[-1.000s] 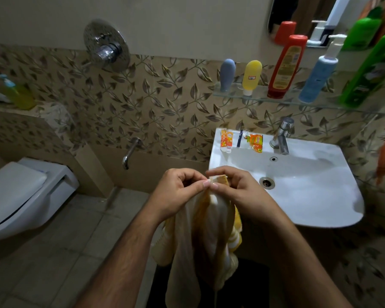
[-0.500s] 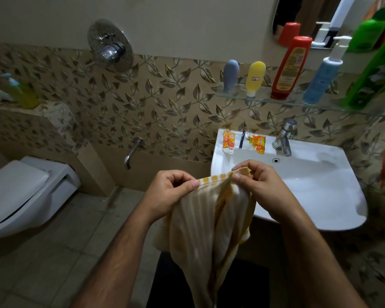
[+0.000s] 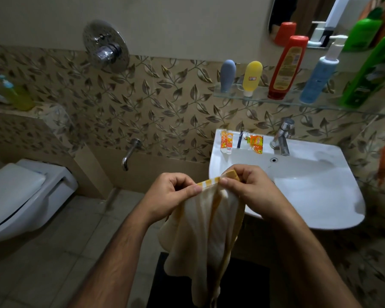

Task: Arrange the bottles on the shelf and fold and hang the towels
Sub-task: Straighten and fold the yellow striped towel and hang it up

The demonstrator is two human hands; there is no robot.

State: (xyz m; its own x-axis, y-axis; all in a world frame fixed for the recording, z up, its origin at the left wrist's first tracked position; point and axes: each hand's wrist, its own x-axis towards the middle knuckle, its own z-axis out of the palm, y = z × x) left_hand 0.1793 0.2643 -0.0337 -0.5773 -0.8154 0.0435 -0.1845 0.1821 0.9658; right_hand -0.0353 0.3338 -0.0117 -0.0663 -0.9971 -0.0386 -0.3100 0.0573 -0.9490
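Head view is showing both hands pinching the towel's (image 3: 206, 236) striped top hem: the left hand (image 3: 172, 194) is gripping it at 9 o'clock, the right hand (image 3: 248, 190) at 3 o'clock, a short yellow-and-white band stretching between their fingers. Cream cloth with yellow stripes is hanging bunched below, in front of the white sink's (image 3: 320, 196) near rim. Bottles are standing on the glass shelf (image 3: 231, 95) at 1 o'clock.
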